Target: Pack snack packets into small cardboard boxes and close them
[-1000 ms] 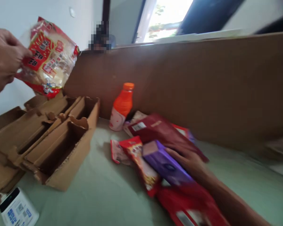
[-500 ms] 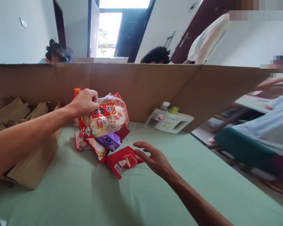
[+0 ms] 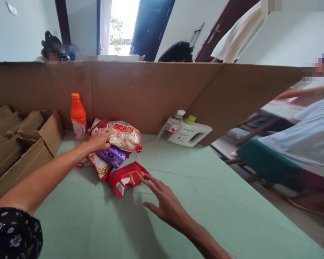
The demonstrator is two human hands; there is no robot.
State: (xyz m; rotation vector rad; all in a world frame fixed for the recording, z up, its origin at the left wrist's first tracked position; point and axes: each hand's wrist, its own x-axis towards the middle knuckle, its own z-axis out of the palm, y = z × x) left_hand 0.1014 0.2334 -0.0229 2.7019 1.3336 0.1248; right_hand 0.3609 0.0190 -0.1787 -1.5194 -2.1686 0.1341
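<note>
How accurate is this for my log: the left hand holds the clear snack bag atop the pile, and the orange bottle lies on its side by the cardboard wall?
Not quite. The head view shows the orange bottle standing upright, cap up, by the cardboard wall. The rest holds: the left hand holds the clear snack bag atop the pile.

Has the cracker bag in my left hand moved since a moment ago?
Yes, downward. The cracker bag was held up in front of the orange bottle; now it lies on the purple pack, right of the bottle.
</note>
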